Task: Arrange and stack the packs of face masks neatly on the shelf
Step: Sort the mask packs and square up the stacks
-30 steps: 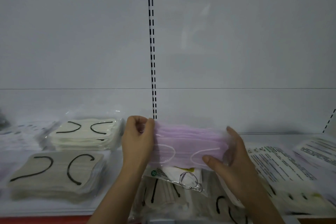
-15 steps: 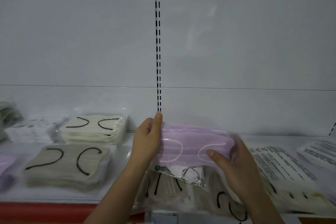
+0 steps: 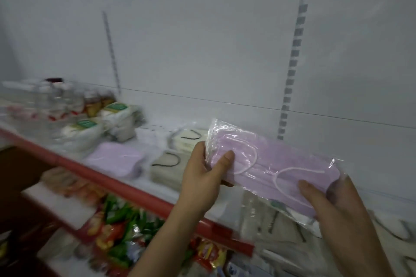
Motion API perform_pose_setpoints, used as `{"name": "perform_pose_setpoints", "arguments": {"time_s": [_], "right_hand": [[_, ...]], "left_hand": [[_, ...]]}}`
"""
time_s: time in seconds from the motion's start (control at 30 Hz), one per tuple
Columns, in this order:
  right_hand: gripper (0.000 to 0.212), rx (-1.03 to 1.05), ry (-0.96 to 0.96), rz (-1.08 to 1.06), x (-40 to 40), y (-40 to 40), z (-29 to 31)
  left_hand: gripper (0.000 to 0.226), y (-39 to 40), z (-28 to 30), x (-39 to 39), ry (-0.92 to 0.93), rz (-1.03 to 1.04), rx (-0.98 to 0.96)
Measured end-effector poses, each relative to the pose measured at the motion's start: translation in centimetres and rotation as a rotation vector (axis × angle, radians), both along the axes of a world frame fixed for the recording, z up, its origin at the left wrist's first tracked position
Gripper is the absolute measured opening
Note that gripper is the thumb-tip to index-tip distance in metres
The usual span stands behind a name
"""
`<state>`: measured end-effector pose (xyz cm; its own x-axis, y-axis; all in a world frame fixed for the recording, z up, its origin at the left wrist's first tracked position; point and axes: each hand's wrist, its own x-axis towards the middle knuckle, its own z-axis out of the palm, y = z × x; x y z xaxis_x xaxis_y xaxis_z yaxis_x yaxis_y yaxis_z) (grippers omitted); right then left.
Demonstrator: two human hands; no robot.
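Note:
I hold a clear pack of pink face masks in the air above the white shelf. My left hand grips its left end, thumb on top. At the pack's right end my right hand holds it, thumb on the front and fingers behind. Another pink mask pack lies on the shelf to the left. Beige mask packs with black ear loops lie between that pack and my left hand. More packs lie under the held one.
White bagged goods with green labels and bottles stand at the shelf's far left. A red strip edges the shelf front. Colourful snack packets fill the lower shelf. A slotted upright runs up the white back panel.
The view has swung to the left, showing the shelf's left end and the lower shelf. Both hands still hold the pink pack, now tilted with its top face towards me.

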<state>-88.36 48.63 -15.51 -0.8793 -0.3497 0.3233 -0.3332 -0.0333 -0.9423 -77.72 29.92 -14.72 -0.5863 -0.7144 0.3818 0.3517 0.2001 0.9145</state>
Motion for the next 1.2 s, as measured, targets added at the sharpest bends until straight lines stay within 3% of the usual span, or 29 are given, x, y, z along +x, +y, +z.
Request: {"name": "perform_pose_setpoints", "arguments": {"time_s": [0.3, 0.43, 0.6, 0.67, 0.83, 0.93, 1.03, 1.2], "right_hand": [[0.02, 0.237, 0.056, 0.159, 8.2, -11.9, 0.6], [0.036, 0.347, 0.07, 0.155, 11.2, -19.4, 0.7], [0.037, 0.35, 0.043, 0.091, 14.5, -29.3, 0.1], [0.04, 0.379, 0.034, 0.053, 15.1, -32.4, 0.3], [0.015, 0.419, -0.085, 0.069, 15.2, -37.9, 0.2], [0.015, 0.512, -0.096, 0.057, 14.9, -39.6, -0.4], [0.019, 0.662, -0.049, 0.015, 15.0, -40.0, -0.4], [0.028, 0.97, 0.155, -0.054, 14.4, -40.6, 0.7]], "left_hand": [[0.024, -10.6, -1.3, 10.3, -0.045, 0.328, 0.027], [0.043, -17.4, -1.3, 13.1, -0.144, 0.446, 0.024], [0.058, -27.9, -2.3, 16.2, -0.331, 0.423, -0.09], [0.064, -31.2, -2.9, 17.1, -0.443, 0.405, -0.197], [0.055, -34.9, -4.7, 17.8, -0.81, 0.342, -0.697], [0.071, -35.7, -5.9, 17.3, -0.995, 0.412, -1.018], [0.081, -36.9, -6.4, 16.2, -0.955, 0.277, -1.191], [0.092, -39.7, -6.1, 15.1, -0.919, 0.052, -1.26]]}}
